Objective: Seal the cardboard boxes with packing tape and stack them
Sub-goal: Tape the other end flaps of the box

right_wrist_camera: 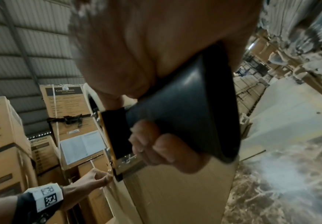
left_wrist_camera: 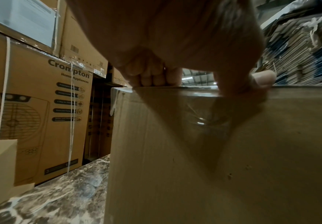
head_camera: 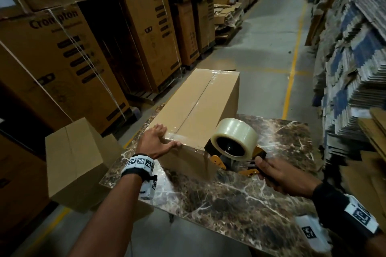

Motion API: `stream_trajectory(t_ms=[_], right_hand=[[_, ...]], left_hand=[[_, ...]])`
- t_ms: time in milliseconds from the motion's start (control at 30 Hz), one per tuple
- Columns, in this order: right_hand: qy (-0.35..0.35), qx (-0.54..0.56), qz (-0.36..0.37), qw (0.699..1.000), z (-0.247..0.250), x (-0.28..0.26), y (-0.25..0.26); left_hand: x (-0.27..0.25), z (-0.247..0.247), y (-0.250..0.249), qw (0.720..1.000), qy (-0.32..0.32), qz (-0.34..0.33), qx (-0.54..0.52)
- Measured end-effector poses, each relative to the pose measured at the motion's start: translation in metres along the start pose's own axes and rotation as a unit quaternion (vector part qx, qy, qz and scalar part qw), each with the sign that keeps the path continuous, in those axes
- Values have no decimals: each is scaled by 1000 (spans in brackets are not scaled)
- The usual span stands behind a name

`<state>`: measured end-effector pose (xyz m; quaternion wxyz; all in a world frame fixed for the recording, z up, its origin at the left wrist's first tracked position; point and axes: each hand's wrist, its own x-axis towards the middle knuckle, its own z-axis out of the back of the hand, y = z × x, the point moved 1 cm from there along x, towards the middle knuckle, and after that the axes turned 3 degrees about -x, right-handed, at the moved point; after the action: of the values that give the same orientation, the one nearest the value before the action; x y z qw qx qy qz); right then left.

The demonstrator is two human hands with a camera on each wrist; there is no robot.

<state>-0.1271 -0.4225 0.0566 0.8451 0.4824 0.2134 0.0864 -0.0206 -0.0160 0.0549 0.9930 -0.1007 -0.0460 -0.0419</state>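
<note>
A long plain cardboard box point(head_camera: 198, 106) lies on the marble-patterned table point(head_camera: 240, 198), with clear tape along its top seam and down its near end point(left_wrist_camera: 202, 121). My left hand point(head_camera: 165, 139) rests on the box's near-left top corner, fingers on top and thumb point(left_wrist_camera: 259, 80) along the near edge. My right hand point(head_camera: 277, 177) grips the black handle point(right_wrist_camera: 185, 113) of an orange tape dispenser point(head_camera: 219, 160). Its clear tape roll point(head_camera: 236, 131) sits against the box's near-right corner. A second plain box point(head_camera: 73, 162) stands left of the table, lower down.
Tall stacks of printed Crompton cartons point(head_camera: 69, 48) line the left side. Piles of flattened cardboard point(head_camera: 351, 69) fill the right. A grey concrete aisle with a yellow line point(head_camera: 292, 73) runs ahead beyond the table.
</note>
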Motion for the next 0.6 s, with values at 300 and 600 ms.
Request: stream_trajectory(t_ms=[300, 600], right_hand=[[11, 116, -62, 991, -15, 22, -36], [126, 324, -188, 918, 6, 56, -66]], left_hand=[[-9, -23, -35, 995, -62, 65, 42], [-1, -26, -41, 993, -77, 65, 65]])
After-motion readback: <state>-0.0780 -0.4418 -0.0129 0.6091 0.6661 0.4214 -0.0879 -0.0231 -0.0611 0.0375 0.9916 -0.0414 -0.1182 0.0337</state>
